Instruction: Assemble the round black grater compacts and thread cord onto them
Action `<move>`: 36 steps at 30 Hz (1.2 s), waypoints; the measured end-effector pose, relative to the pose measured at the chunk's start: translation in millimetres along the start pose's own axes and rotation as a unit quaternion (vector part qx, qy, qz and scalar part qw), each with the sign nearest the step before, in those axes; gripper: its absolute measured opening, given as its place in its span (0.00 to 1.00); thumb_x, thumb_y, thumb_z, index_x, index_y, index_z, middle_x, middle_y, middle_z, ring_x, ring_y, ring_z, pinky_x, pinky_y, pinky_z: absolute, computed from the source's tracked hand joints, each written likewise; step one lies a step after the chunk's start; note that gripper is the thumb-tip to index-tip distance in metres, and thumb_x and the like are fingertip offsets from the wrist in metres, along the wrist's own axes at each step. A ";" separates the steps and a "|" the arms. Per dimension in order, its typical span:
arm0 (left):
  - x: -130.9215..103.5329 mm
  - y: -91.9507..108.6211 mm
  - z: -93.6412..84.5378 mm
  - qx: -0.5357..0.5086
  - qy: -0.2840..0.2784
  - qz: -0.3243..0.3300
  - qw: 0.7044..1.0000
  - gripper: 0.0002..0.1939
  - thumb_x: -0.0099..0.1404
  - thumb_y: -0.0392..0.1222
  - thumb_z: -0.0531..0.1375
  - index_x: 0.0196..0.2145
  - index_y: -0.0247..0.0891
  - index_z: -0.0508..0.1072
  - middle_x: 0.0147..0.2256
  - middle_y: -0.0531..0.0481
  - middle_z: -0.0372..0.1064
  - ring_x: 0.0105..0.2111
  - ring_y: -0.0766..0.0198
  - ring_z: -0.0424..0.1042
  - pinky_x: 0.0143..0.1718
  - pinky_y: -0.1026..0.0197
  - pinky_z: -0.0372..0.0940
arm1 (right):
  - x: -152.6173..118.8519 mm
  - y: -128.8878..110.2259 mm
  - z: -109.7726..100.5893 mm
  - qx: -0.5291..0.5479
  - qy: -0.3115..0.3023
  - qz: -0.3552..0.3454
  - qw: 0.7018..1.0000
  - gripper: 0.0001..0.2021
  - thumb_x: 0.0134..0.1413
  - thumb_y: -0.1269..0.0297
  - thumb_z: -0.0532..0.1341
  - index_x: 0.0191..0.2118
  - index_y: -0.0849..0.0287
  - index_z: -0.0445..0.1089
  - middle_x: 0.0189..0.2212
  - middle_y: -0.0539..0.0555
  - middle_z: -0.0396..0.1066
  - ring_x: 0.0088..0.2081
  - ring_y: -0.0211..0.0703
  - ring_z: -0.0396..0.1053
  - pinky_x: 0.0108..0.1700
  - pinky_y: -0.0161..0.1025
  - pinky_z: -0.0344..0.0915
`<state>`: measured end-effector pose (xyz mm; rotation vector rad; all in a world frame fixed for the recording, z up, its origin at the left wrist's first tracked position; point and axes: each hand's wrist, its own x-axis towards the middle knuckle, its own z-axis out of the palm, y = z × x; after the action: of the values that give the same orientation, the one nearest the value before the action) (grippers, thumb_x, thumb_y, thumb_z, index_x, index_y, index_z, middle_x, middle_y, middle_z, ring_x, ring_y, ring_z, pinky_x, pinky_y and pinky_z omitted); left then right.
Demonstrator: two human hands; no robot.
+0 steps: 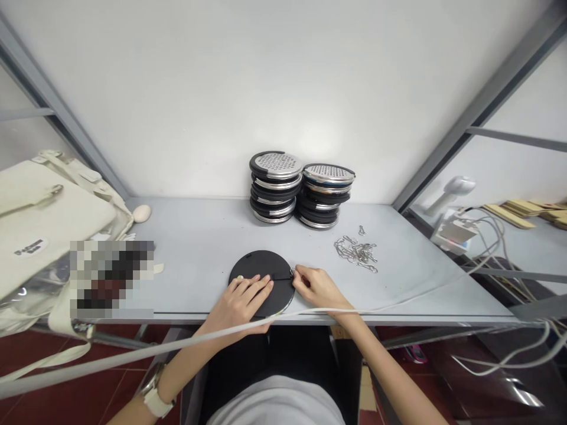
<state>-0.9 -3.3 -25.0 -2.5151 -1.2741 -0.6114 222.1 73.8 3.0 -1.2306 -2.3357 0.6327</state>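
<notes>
A flat round black disc [261, 262] lies near the front edge of the table, with a dark strap across it towards its right rim. My left hand [241, 301] has its fingers flat over the disc's lower left part and its thumb at the near edge, holding it. At the right rim, my right hand [314, 287] is closed in a pinch on a small metal clip [292, 271] by the strap's end; the fingers partly hide it. Farther right lies a loose pile of similar metal clips [357, 251].
Two stacks of round discs with perforated metal tops, a left stack [274, 186] and a right stack [326, 195], stand by the wall. A white cable [190, 341] crosses in front of my arms. At left are a cream bag [53, 218] and an egg-shaped item [142, 213].
</notes>
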 end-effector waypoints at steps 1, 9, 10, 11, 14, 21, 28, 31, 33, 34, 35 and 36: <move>0.2 0.2 -0.4 0.002 0.000 0.000 1.000 0.31 0.63 0.49 0.58 0.60 0.34 0.60 0.57 0.42 0.62 0.56 0.50 0.61 0.54 0.49 0.55 | 0.0 0.3 0.2 0.001 0.001 0.000 1.000 0.14 0.59 0.66 0.50 0.22 0.57 0.57 0.16 0.45 0.56 0.18 0.33 0.55 0.25 0.31 0.49; -0.4 -0.4 0.4 0.012 -0.001 0.002 1.000 0.34 0.60 0.50 0.60 0.60 0.34 0.60 0.57 0.41 0.62 0.56 0.50 0.61 0.54 0.49 0.56 | 0.0 2.0 1.8 0.009 0.006 -0.004 1.000 0.13 0.59 0.65 0.50 0.23 0.57 0.55 0.16 0.44 0.55 0.19 0.33 0.55 0.25 0.30 0.50; -0.4 -0.6 0.4 0.010 -0.003 0.002 1.000 0.33 0.61 0.50 0.59 0.60 0.34 0.59 0.57 0.41 0.62 0.56 0.50 0.61 0.54 0.49 0.56 | -0.1 1.8 1.8 0.010 0.007 -0.002 1.000 0.13 0.59 0.65 0.50 0.23 0.57 0.55 0.17 0.44 0.55 0.19 0.33 0.55 0.25 0.30 0.50; -0.3 -0.7 0.5 0.008 -0.005 0.002 1.000 0.33 0.61 0.50 0.59 0.61 0.34 0.59 0.57 0.41 0.62 0.56 0.50 0.61 0.54 0.49 0.55 | -0.2 1.6 1.7 0.013 0.006 -0.001 1.000 0.12 0.59 0.65 0.50 0.23 0.57 0.55 0.17 0.44 0.55 0.19 0.33 0.55 0.25 0.30 0.50; -0.6 -1.1 0.8 0.008 -0.011 0.001 1.000 0.33 0.62 0.49 0.59 0.61 0.34 0.59 0.57 0.41 0.61 0.57 0.50 0.60 0.54 0.49 0.56 | -0.5 1.1 1.2 0.021 0.006 0.002 1.000 0.11 0.58 0.65 0.50 0.24 0.56 0.54 0.17 0.44 0.54 0.19 0.33 0.54 0.25 0.30 0.49; -1.5 -0.6 2.6 0.013 -0.005 -0.003 1.000 0.34 0.60 0.50 0.60 0.61 0.34 0.59 0.57 0.40 0.62 0.56 0.49 0.61 0.55 0.49 0.56 | -0.5 1.4 0.1 0.034 0.006 -0.002 0.999 0.11 0.57 0.66 0.51 0.24 0.56 0.55 0.17 0.44 0.54 0.20 0.33 0.54 0.25 0.30 0.50; -0.8 -0.2 -0.1 0.011 -0.015 0.003 1.000 0.34 0.61 0.48 0.59 0.62 0.33 0.57 0.59 0.40 0.59 0.55 0.50 0.62 0.54 0.49 0.56 | -0.7 2.1 0.6 0.022 0.001 -0.006 1.000 0.13 0.61 0.63 0.48 0.25 0.56 0.55 0.17 0.44 0.53 0.19 0.34 0.54 0.25 0.31 0.49; -1.9 0.1 -0.5 0.014 0.001 0.027 1.000 0.32 0.62 0.47 0.59 0.61 0.33 0.58 0.58 0.41 0.61 0.53 0.53 0.64 0.54 0.52 0.58 | -0.6 2.2 0.5 0.022 0.000 -0.009 1.000 0.13 0.62 0.63 0.48 0.25 0.56 0.54 0.17 0.44 0.53 0.19 0.34 0.54 0.25 0.31 0.48; -2.9 0.2 -0.5 0.016 0.006 0.050 0.999 0.31 0.62 0.45 0.59 0.60 0.33 0.60 0.57 0.42 0.62 0.52 0.54 0.65 0.54 0.54 0.58 | -0.6 2.1 0.3 0.021 -0.004 -0.011 1.000 0.14 0.62 0.63 0.48 0.24 0.56 0.54 0.17 0.44 0.53 0.19 0.34 0.54 0.25 0.31 0.48; -3.2 0.2 -0.6 0.017 0.006 0.056 0.998 0.30 0.62 0.44 0.59 0.60 0.33 0.60 0.57 0.42 0.63 0.52 0.55 0.65 0.53 0.54 0.59 | -0.6 2.1 0.2 0.020 -0.005 -0.011 1.000 0.14 0.62 0.63 0.48 0.24 0.56 0.54 0.17 0.44 0.53 0.19 0.33 0.54 0.25 0.31 0.48; -3.3 0.2 -1.0 0.017 0.006 0.059 0.998 0.29 0.63 0.43 0.58 0.60 0.33 0.60 0.57 0.42 0.63 0.52 0.55 0.65 0.53 0.54 0.58 | -0.7 2.1 0.1 0.019 -0.006 -0.012 1.000 0.14 0.62 0.63 0.48 0.24 0.56 0.53 0.17 0.44 0.53 0.19 0.34 0.54 0.25 0.31 0.48; -3.2 0.3 -1.5 0.017 0.007 0.058 0.998 0.29 0.63 0.43 0.58 0.60 0.33 0.60 0.57 0.42 0.63 0.52 0.55 0.65 0.53 0.54 0.58 | -0.9 2.1 0.1 0.017 -0.005 -0.013 1.000 0.14 0.63 0.63 0.48 0.24 0.56 0.53 0.17 0.44 0.53 0.19 0.34 0.54 0.25 0.31 0.48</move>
<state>-2.7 -6.3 -25.2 -2.5314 -1.1135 -0.5752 223.9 74.1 1.6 -1.1826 -2.3356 0.6703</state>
